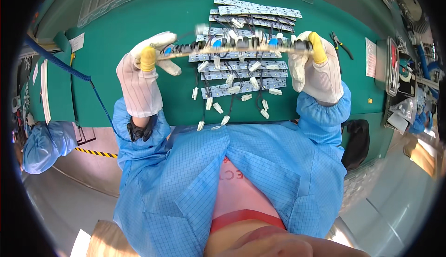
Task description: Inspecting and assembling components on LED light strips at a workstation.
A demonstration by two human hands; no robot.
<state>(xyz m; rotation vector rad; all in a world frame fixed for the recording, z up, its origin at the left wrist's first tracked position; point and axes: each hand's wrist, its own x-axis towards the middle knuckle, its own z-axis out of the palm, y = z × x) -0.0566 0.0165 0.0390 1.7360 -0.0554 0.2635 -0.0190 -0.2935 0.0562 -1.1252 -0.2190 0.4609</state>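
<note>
The left hand (147, 64) and the right hand (313, 57), both in white gloves with yellow finger covers, each grip one end of a long narrow circuit strip (232, 48). The strip is held level and edge-on between them, raised above the table (130, 38). The strip looks light and stiff but thin, so it would likely flex or crack if twisted. The small parts and dangling wires along it appear fragile. The bare ends, where the fingers now clamp, seem the safest hold.

Below and beyond the hands, more strips (246, 78) lie in rows on the green table, their white plugs (218, 108) trailing toward the person. Pliers (341, 45) lie just right of the right hand. A blue coiled cable (69, 69) runs left of the left hand.
</note>
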